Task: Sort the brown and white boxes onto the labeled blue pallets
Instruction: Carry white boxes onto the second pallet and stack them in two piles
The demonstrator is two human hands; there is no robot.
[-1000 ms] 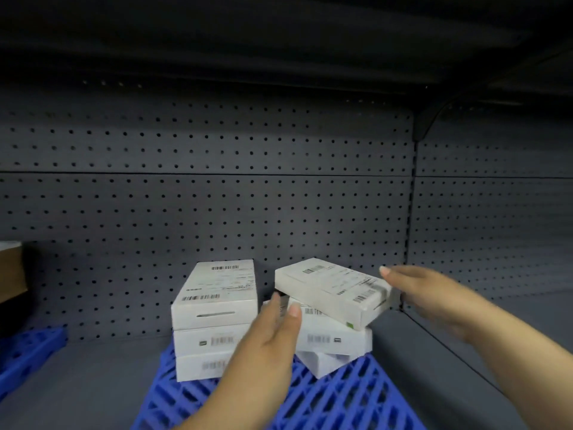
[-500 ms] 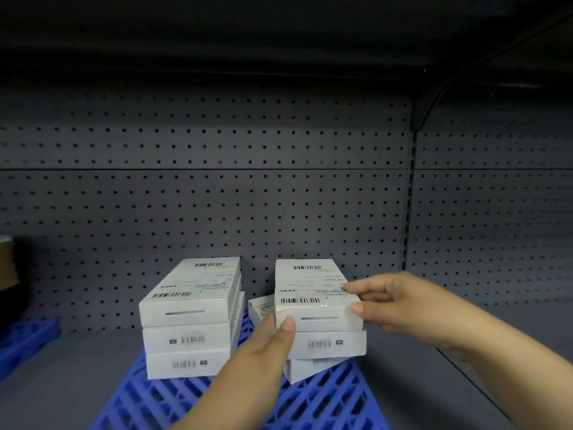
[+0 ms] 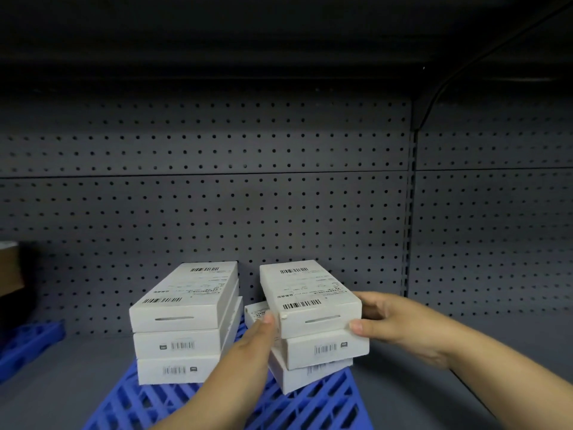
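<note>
Holding barcoded white box (image 3: 307,290), print unreadable: right hand (image 3: 400,324), fingers curled; left hand (image 3: 248,346), fingers straight.

Barcode-labelled top white box (image 3: 307,293) lying flat, slightly skewed, at lower centre, capping a crooked right stack (image 3: 325,349), neat left stack (image 3: 176,346) of three white boxes standing just beside it, both sitting on a blue pallet (image 3: 322,405).

– What colour are the boxes (image 3: 186,290)?
– White, with black barcodes and faint grey print on their labels.
– And the pallet (image 3: 310,408)?
– Bright blue, in an open lattice pattern. The shelf (image 3: 62,398) is plain grey. The pegboard (image 3: 217,212) is darker grey, dotted with even rows of black holes.
</note>
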